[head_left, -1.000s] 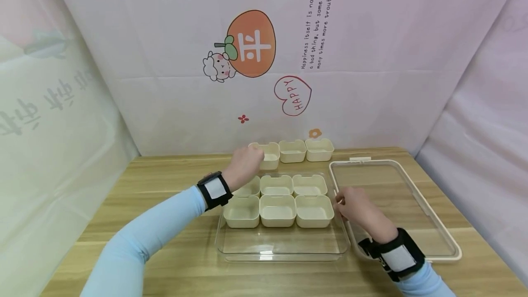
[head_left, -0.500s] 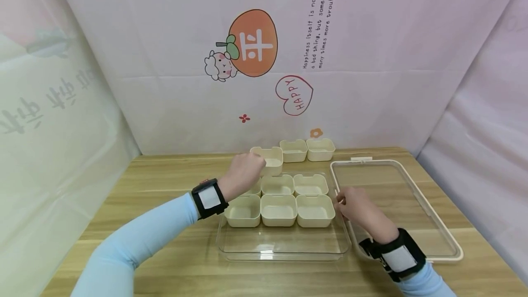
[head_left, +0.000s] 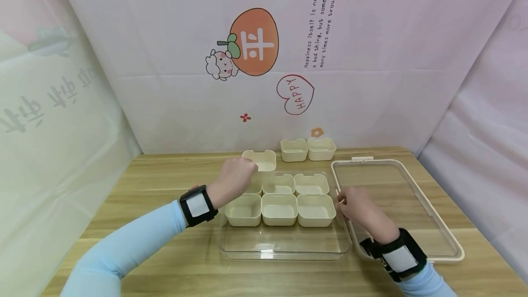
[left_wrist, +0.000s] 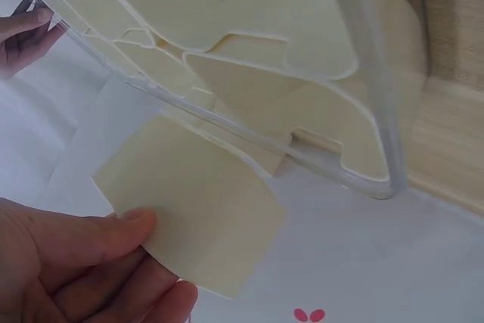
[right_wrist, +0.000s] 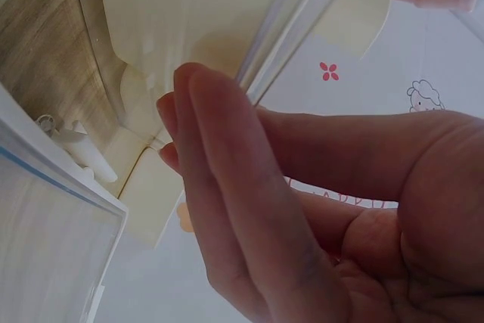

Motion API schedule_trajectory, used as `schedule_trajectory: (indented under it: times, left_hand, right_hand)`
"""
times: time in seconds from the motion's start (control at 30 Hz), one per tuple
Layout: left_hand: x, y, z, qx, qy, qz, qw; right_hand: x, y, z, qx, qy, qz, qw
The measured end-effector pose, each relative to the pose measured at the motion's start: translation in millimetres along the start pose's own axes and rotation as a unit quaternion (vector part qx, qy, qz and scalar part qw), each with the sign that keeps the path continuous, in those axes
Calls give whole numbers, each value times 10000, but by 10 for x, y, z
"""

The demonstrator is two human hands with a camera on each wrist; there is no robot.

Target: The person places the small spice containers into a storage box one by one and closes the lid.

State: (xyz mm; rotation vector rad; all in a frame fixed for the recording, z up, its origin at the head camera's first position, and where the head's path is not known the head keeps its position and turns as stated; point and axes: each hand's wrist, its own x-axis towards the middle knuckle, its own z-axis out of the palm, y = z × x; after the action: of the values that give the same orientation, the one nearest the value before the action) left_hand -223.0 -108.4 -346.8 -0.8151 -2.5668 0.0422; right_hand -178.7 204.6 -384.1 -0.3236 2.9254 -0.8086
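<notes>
My left hand (head_left: 233, 178) pinches a small cream box (head_left: 265, 161) by its side wall, thumb on one face and fingers behind, as the left wrist view shows. The box hangs above the back left of a clear plastic bin (head_left: 280, 245). Inside the bin stand two rows of similar cream boxes (head_left: 279, 210), with bare floor in front of them. The back left box is mostly hidden by my left hand. At the bin's right side, my right hand (head_left: 365, 212) holds the rim between thumb and fingers; the fingers partly hide the contact in the right wrist view.
Two more cream boxes (head_left: 294, 151) stand side by side at the table's back edge. A clear lid with a cream frame (head_left: 396, 191) lies flat to the right of the bin, under my right forearm. Printed cloth (head_left: 185, 113) hangs behind the wooden table (head_left: 165, 260).
The left hand has lifted a cream box from the left end of the back row and brought it left and nearer, over the bin. My right hand stays at the bin's side.
</notes>
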Motion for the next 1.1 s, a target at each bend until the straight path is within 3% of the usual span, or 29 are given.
schedule_trajectory:
  times: [0.27, 0.5, 1.1]
  left_hand:
    - [-121, -38, -36, -94, 44, -6, 9999]
    - [-232, -36, -52, -440, 48, -111, 9990]
    - [-491, 36, -156, -338, 459, 52, 9984]
  right_hand:
    - [7, 6, -2, -2, -1, -20, 10000]
    - [12, 8, 1, -153, 31, -74, 9999]
    - [6, -9, -12, -168, -14, -33, 9999]
